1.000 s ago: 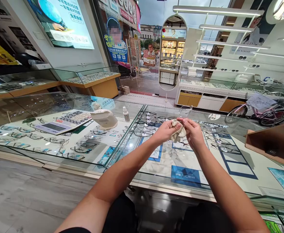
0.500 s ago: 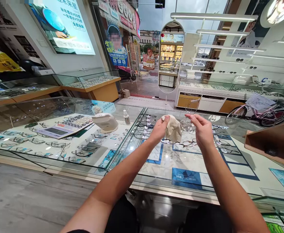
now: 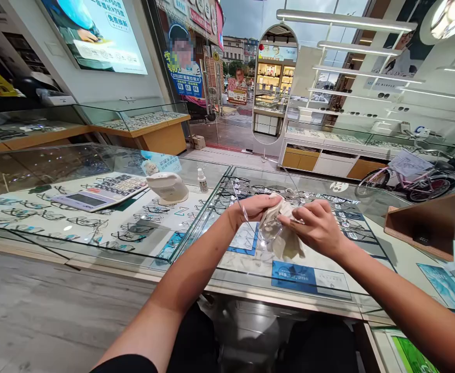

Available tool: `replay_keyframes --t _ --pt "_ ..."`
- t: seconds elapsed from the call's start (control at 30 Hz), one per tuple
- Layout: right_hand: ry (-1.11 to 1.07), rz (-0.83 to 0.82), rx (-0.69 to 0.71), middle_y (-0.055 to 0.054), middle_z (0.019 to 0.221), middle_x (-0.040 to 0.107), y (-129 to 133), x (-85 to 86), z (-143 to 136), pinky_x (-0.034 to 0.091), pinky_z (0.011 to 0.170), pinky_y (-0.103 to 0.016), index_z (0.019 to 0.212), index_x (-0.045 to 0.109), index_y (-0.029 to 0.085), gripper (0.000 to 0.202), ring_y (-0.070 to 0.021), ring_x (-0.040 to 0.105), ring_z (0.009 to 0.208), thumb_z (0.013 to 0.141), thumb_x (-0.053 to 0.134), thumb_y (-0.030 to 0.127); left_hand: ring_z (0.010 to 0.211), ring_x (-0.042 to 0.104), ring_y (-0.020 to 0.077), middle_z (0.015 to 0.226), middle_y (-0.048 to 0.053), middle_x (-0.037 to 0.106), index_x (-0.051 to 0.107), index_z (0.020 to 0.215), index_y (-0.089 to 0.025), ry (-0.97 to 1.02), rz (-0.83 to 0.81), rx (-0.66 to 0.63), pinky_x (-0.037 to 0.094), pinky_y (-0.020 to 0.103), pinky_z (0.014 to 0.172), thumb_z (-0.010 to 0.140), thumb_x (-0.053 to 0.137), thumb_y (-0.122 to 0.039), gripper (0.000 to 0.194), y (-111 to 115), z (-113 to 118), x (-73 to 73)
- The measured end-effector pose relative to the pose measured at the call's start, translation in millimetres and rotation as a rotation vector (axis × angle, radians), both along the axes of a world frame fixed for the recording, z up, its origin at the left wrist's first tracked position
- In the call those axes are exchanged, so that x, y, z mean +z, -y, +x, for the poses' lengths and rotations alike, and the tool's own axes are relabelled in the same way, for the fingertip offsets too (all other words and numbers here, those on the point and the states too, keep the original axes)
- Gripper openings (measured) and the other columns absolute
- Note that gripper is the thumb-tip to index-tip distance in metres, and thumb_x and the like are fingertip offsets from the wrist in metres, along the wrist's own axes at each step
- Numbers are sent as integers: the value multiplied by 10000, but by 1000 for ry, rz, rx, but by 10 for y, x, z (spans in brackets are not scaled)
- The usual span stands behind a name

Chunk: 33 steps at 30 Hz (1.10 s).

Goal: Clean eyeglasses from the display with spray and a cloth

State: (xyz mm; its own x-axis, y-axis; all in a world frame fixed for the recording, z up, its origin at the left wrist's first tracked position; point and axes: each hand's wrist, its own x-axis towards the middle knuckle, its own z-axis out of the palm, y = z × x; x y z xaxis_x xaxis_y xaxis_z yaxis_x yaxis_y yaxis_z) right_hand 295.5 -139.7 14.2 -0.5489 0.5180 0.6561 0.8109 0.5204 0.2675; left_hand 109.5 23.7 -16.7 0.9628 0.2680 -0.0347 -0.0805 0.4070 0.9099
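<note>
Above the glass counter my two hands are close together. Closed on a beige cleaning cloth [image 3: 289, 244], my left hand [image 3: 255, 207] has the fabric bunched against a pair of thin-rimmed eyeglasses. The eyeglasses [image 3: 269, 231] show one clear round lens below the fingers, and a thin temple crosses by my left wrist. My right hand [image 3: 317, 227] is closed, pinching the eyeglasses' rim beside the cloth. The other lens is hidden by cloth and fingers. Rows of spectacle frames lie under the glass beneath my hands.
On the left counter stand a large calculator [image 3: 103, 192], a white rounded device [image 3: 168, 187] and a small spray bottle [image 3: 202, 180]. A wooden stand [image 3: 417, 230] is at right. Beyond are an oval mirror [image 3: 274, 83] and a pink bicycle [image 3: 410, 173].
My right hand has brought the eyeglasses down and left to the cloth, and its back now faces up. My hands have come together, the cloth now around part of the eyeglasses.
</note>
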Motion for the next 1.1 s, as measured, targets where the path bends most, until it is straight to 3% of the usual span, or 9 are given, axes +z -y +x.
replay_keyframes --t 0.1,0.2,0.27,0.37,0.47,0.6,0.77,0.93,1.1 --pt "8 -37 -35 -9 904 713 22 -4 26 350 868 -397 1281 752 450 355 -209 541 876 1052 636 205 644 650 128 770 61 723 743 882 -99 -9 69 -43 505 232 619 705 978 -541 531 33 -4 25" --pt "-98 -38 -79 -27 853 694 28 -18 12 349 815 -393 1221 785 380 262 -213 525 821 1054 632 248 613 599 104 729 36 686 725 847 -97 21 120 62 463 216 593 705 978 -538 528 40 17 46" --pt "-318 -71 -139 -41 801 674 8 -64 -21 361 770 -388 1107 805 290 183 -213 523 768 1052 632 314 623 596 104 736 40 687 724 839 -92 61 145 176 459 218 604 706 967 -567 550 20 52 33" --pt "-795 -321 -208 -18 693 618 -94 -170 -81 357 658 -358 911 779 229 313 -191 496 651 1021 657 495 666 634 122 806 61 725 748 910 -87 107 191 325 482 232 649 709 947 -609 594 -25 114 -17" --pt "-1170 -634 -136 7 638 580 -271 -249 -128 311 589 -328 853 779 211 441 -168 441 602 895 751 649 704 664 138 865 72 749 752 991 -96 120 218 403 496 242 683 725 928 -628 620 -66 147 -64" --pt "-1423 -746 -8 18 639 564 -497 -259 -146 262 604 -309 803 805 195 458 -139 379 626 745 865 645 727 669 142 881 67 753 737 1012 -108 139 229 450 506 249 713 739 922 -618 607 -106 144 -87" --pt "-1554 -892 78 46 561 455 -624 -273 -50 211 609 -309 810 850 195 440 -124 301 610 669 899 609 779 682 148 940 68 761 729 1066 -119 174 203 471 518 262 759 707 966 -541 603 -98 116 -36" --pt "-1523 -1057 110 37 537 470 -622 -386 35 197 612 -323 799 866 189 465 -127 291 603 646 915 626 776 677 145 900 67 744 728 1036 -112 163 229 362 508 265 763 636 1020 -424 585 -28 91 7" --pt "-1550 -1149 103 25 551 490 -592 -424 -5 187 639 -341 713 839 191 465 -128 291 621 595 948 628 690 636 137 799 36 714 721 917 -122 134 359 424 479 259 678 676 970 -575 571 -4 176 -77"
